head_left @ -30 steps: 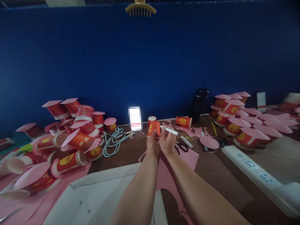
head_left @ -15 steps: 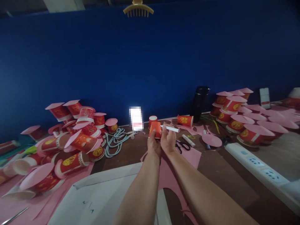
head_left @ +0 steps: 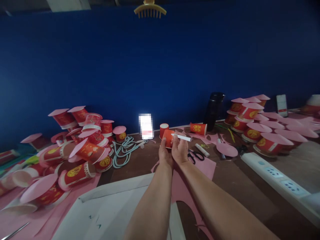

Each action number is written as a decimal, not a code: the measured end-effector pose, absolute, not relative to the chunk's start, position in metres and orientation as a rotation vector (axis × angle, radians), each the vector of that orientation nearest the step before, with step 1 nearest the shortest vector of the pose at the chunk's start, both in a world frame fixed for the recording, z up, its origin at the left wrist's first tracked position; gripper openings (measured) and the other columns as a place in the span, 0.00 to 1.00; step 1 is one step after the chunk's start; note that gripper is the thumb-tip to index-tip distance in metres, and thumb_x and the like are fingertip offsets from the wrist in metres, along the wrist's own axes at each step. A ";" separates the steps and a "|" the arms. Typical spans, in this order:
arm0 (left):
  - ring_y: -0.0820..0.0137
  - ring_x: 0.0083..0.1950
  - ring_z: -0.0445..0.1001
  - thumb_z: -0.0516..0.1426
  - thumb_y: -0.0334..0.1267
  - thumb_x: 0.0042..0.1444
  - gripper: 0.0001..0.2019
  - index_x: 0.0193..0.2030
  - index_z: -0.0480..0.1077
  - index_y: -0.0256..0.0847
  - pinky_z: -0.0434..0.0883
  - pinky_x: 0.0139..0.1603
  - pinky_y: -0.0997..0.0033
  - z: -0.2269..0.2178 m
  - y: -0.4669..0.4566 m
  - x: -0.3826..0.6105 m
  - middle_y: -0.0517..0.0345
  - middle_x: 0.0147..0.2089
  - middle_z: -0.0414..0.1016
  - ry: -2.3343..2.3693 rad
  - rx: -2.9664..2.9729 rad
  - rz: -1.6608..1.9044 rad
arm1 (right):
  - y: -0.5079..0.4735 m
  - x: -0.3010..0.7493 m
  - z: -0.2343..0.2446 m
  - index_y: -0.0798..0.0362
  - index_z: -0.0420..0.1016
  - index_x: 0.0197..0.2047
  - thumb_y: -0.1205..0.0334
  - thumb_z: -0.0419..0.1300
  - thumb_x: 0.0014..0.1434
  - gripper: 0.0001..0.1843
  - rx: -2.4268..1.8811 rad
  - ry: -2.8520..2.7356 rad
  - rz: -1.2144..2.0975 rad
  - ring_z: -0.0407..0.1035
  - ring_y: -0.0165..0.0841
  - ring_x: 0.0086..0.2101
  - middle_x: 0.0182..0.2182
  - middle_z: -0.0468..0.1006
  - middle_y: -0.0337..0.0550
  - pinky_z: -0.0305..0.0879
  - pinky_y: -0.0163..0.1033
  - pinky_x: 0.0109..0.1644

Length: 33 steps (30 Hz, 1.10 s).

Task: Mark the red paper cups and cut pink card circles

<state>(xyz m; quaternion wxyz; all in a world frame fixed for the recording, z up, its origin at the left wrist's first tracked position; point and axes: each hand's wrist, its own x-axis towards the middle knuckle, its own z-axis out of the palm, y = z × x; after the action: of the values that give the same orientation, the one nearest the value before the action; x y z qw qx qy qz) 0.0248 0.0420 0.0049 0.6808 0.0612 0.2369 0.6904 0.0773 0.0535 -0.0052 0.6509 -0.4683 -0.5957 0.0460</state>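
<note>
**Status: Red Cup and Pen Held Over the Table**

The left hand [head_left: 165, 154] is closed around a red cup [head_left: 169, 137], thumb pressed to its side. The cup is tilted and held above the table, just in front of the pink paper sheet [head_left: 203, 166]. The right hand [head_left: 180, 151] pinches a white pen [head_left: 182, 137] between thumb and fingers. The pen lies roughly level, its near end at the cup wall.

Completed items, as judged from the layout: a pile of cups with pink discs [head_left: 85, 150] at left and a second pile [head_left: 250, 128] at right.

Outstanding items, as judged: the held cup carries no visible disc. Two plain cups wait behind it, one standing [head_left: 163, 128] and one on its side [head_left: 198, 128]. A loose pink disc [head_left: 227, 149] lies near the scissors [head_left: 195, 155] and the glue stick [head_left: 202, 150].

Whether the pen tip touches the cup cannot be told.
</note>
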 end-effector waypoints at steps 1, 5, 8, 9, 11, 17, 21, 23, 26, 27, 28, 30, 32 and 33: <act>0.74 0.27 0.72 0.59 0.40 0.52 0.10 0.33 0.72 0.33 0.71 0.39 0.73 0.005 0.042 0.025 0.57 0.26 0.72 0.519 0.144 1.544 | 0.054 0.077 -0.005 0.54 0.68 0.46 0.54 0.45 0.66 0.16 -1.060 -1.355 0.095 0.70 0.35 0.34 0.35 0.74 0.47 0.67 0.47 0.48; 0.72 0.30 0.74 0.61 0.38 0.49 0.10 0.36 0.74 0.33 0.72 0.41 0.72 0.002 0.044 0.026 0.55 0.28 0.74 0.532 0.173 1.547 | 0.055 0.078 -0.005 0.54 0.69 0.44 0.54 0.45 0.65 0.16 -1.053 -1.358 0.033 0.69 0.38 0.42 0.41 0.74 0.51 0.66 0.48 0.50; 0.71 0.31 0.74 0.62 0.36 0.48 0.10 0.36 0.74 0.33 0.72 0.40 0.72 -0.001 0.047 0.027 0.55 0.29 0.75 0.576 0.179 1.560 | 0.055 0.079 -0.004 0.54 0.69 0.44 0.54 0.45 0.66 0.16 -1.059 -1.362 0.029 0.69 0.38 0.43 0.41 0.74 0.51 0.66 0.48 0.50; 0.71 0.31 0.74 0.62 0.36 0.48 0.09 0.36 0.74 0.33 0.72 0.40 0.72 -0.002 0.048 0.027 0.55 0.29 0.75 0.590 0.179 1.566 | 0.055 0.079 -0.004 0.54 0.69 0.45 0.54 0.45 0.65 0.16 -1.062 -1.366 0.031 0.69 0.38 0.43 0.41 0.74 0.51 0.66 0.48 0.50; 0.71 0.33 0.75 0.61 0.36 0.48 0.10 0.37 0.74 0.33 0.73 0.41 0.72 -0.003 0.049 0.027 0.55 0.30 0.75 0.614 0.182 1.575 | 0.054 0.078 -0.004 0.54 0.69 0.45 0.54 0.46 0.65 0.16 -1.069 -1.379 0.040 0.69 0.38 0.43 0.41 0.74 0.51 0.66 0.47 0.49; 0.68 0.39 0.76 0.61 0.37 0.49 0.13 0.40 0.74 0.32 0.72 0.46 0.70 -0.003 0.049 0.026 0.53 0.33 0.77 0.644 0.215 1.575 | 0.055 0.077 -0.005 0.54 0.70 0.44 0.55 0.46 0.65 0.15 -1.058 -1.404 0.053 0.69 0.38 0.43 0.41 0.75 0.51 0.65 0.47 0.51; 0.71 0.35 0.76 0.61 0.35 0.49 0.11 0.39 0.73 0.32 0.72 0.44 0.73 -0.002 0.049 0.027 0.55 0.32 0.77 0.644 0.189 1.585 | 0.057 0.077 -0.006 0.54 0.70 0.44 0.55 0.46 0.65 0.15 -1.059 -1.409 0.028 0.69 0.39 0.43 0.41 0.74 0.52 0.66 0.48 0.50; 0.72 0.34 0.76 0.61 0.34 0.49 0.10 0.39 0.73 0.32 0.72 0.43 0.73 -0.002 0.049 0.027 0.54 0.32 0.77 0.642 0.183 1.595 | 0.058 0.078 -0.007 0.54 0.69 0.44 0.55 0.46 0.65 0.15 -1.056 -1.408 0.012 0.69 0.38 0.44 0.41 0.74 0.52 0.66 0.48 0.51; 0.70 0.35 0.76 0.61 0.35 0.48 0.11 0.40 0.73 0.32 0.73 0.44 0.71 -0.004 0.050 0.028 0.54 0.32 0.77 0.646 0.194 1.609 | 0.059 0.078 -0.008 0.54 0.69 0.43 0.56 0.47 0.65 0.14 -1.043 -1.411 0.001 0.69 0.38 0.44 0.41 0.75 0.51 0.67 0.48 0.51; 0.70 0.36 0.76 0.62 0.35 0.48 0.12 0.40 0.73 0.33 0.72 0.44 0.70 -0.004 0.051 0.028 0.55 0.32 0.77 0.653 0.198 1.613 | 0.060 0.078 -0.008 0.54 0.69 0.43 0.56 0.47 0.65 0.14 -1.037 -1.411 -0.002 0.70 0.38 0.44 0.41 0.75 0.51 0.67 0.48 0.51; 0.69 0.36 0.76 0.62 0.35 0.48 0.12 0.40 0.73 0.33 0.72 0.45 0.70 -0.005 0.051 0.028 0.55 0.32 0.77 0.661 0.199 1.616 | 0.060 0.078 -0.008 0.54 0.69 0.43 0.56 0.47 0.65 0.14 -1.030 -1.413 -0.006 0.70 0.38 0.44 0.41 0.75 0.51 0.67 0.48 0.51; 0.69 0.38 0.76 0.62 0.36 0.47 0.13 0.40 0.74 0.33 0.71 0.47 0.69 -0.007 0.052 0.028 0.54 0.33 0.77 0.669 0.199 1.621 | 0.060 0.078 -0.008 0.54 0.69 0.43 0.56 0.47 0.65 0.13 -1.016 -1.418 -0.013 0.70 0.38 0.44 0.41 0.75 0.51 0.67 0.47 0.51; 0.68 0.39 0.76 0.62 0.36 0.47 0.14 0.41 0.73 0.33 0.71 0.48 0.68 -0.008 0.053 0.028 0.54 0.35 0.77 0.666 0.202 1.624 | 0.061 0.078 -0.008 0.54 0.70 0.42 0.57 0.47 0.65 0.13 -1.012 -1.422 -0.018 0.70 0.37 0.44 0.41 0.75 0.51 0.67 0.47 0.51; 0.69 0.39 0.76 0.62 0.36 0.47 0.15 0.42 0.73 0.33 0.70 0.49 0.68 -0.008 0.053 0.028 0.54 0.35 0.77 0.664 0.205 1.624 | 0.061 0.078 -0.008 0.54 0.70 0.42 0.57 0.47 0.65 0.13 -1.013 -1.423 -0.019 0.70 0.37 0.44 0.41 0.76 0.50 0.67 0.47 0.51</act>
<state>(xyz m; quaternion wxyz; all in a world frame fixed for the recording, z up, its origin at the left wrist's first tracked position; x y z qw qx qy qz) 0.0280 0.0532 -0.0076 0.6346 0.0896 0.2903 0.7106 0.0777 0.0607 -0.0076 0.6421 -0.4447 -0.6245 -0.0085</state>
